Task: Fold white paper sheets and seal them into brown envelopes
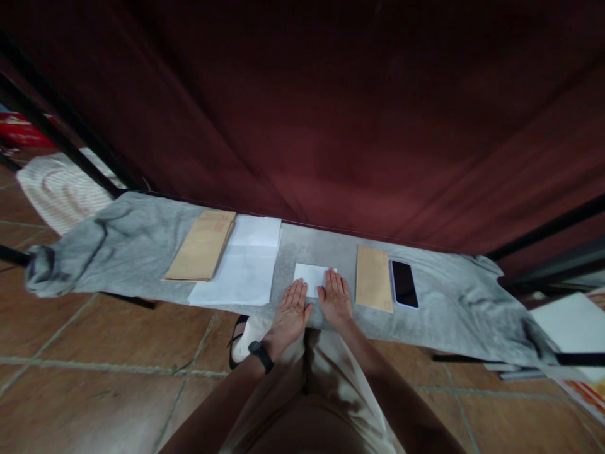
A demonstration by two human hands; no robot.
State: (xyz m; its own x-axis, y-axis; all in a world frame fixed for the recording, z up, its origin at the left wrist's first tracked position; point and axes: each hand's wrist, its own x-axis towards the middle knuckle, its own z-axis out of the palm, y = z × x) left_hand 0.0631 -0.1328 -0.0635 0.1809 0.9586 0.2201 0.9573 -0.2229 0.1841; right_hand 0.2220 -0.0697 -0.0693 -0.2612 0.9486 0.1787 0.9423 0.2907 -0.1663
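Observation:
A small white sheet of paper (pixel 309 273), seemingly folded, lies on the grey cloth in front of me. My left hand (pixel 292 309) rests flat on its near left edge, fingers stretched out. On its right side lies my right hand (pixel 336 297), also flat with fingers extended. Left of my hands is a stack of white paper sheets (pixel 246 271), partly under brown envelopes (pixel 201 246). To the right, a single brown envelope (pixel 374 279) lies beside a phone (pixel 404 284) with a dark screen.
The grey cloth (pixel 444 290) covers a long narrow surface, with dark metal bars (pixel 61 135) at its ends. A dark red curtain (pixel 331 126) hangs along the far edge. Striped fabric (pixel 66 189) sits at the left; a white board-like item (pixel 570 321) is at the right, above the tiled floor (pixel 94 403).

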